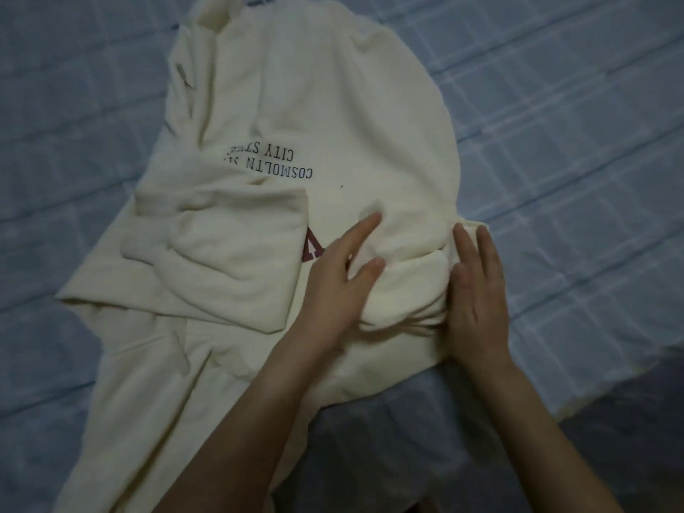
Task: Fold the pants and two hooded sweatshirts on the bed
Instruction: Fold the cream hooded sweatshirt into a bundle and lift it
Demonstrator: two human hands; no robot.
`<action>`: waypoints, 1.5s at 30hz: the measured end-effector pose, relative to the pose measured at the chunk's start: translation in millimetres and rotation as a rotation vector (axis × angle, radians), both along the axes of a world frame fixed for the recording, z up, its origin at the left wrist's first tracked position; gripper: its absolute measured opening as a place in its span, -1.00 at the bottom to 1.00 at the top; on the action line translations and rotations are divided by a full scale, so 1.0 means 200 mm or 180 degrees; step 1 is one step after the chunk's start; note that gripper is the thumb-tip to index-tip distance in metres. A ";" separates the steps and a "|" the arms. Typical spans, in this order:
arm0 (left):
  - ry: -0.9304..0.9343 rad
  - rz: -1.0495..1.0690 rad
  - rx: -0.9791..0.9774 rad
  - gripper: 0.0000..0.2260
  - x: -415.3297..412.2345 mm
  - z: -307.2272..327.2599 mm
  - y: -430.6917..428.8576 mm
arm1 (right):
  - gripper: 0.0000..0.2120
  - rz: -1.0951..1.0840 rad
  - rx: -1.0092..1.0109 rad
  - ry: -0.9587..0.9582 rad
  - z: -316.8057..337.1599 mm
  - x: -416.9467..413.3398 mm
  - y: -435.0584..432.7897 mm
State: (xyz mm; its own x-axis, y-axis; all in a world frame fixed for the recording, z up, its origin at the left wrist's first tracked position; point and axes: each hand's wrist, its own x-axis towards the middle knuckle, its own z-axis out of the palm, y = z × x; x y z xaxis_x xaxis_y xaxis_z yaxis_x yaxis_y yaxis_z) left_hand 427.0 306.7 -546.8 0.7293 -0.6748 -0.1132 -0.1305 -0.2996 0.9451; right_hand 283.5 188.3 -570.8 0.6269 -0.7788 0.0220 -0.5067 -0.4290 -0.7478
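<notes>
Head view gives me the cream hooded sweatshirt [333, 105] lying print-up on the bed [573, 142]. My left hand [338, 279] and right hand [477, 286], fingers straight, press against either side of a bunched fold [403, 290]. I'd smooth that bunch flat first, then fold with the edges aligned.

We see one cream hooded sweatshirt [333, 105] spread print-up on the blue checked bed [573, 124], dark lettering upside down to us, one sleeve [229, 235] folded across its chest.
</notes>
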 end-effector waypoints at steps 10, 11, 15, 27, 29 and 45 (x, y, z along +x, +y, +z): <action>-0.1204 0.0086 0.1388 -0.53 0.49 0.09 0.50 | -0.48 0.1143 -0.0566 0.1483 0.12 0.39 0.51; -0.1564 -0.0008 0.1744 -0.53 0.49 0.09 0.51 | -0.46 0.1032 -0.0569 0.1559 0.12 0.40 0.53; -0.2769 -0.0295 0.1260 -0.66 0.48 0.08 0.45 | -0.44 0.0366 -0.0813 0.0445 0.18 0.46 0.54; -0.2904 -0.1397 0.1705 -0.47 0.51 -0.26 0.40 | -0.43 0.0778 -0.1218 0.1404 -0.17 0.56 0.42; -0.2880 -0.1424 0.1786 -0.47 0.50 -0.25 0.40 | -0.42 0.0786 -0.1176 0.1478 -0.16 0.56 0.42; -0.1298 -0.0421 0.1578 -0.58 0.26 0.05 1.59 | -0.46 0.0201 0.0746 0.1190 0.28 -0.05 1.36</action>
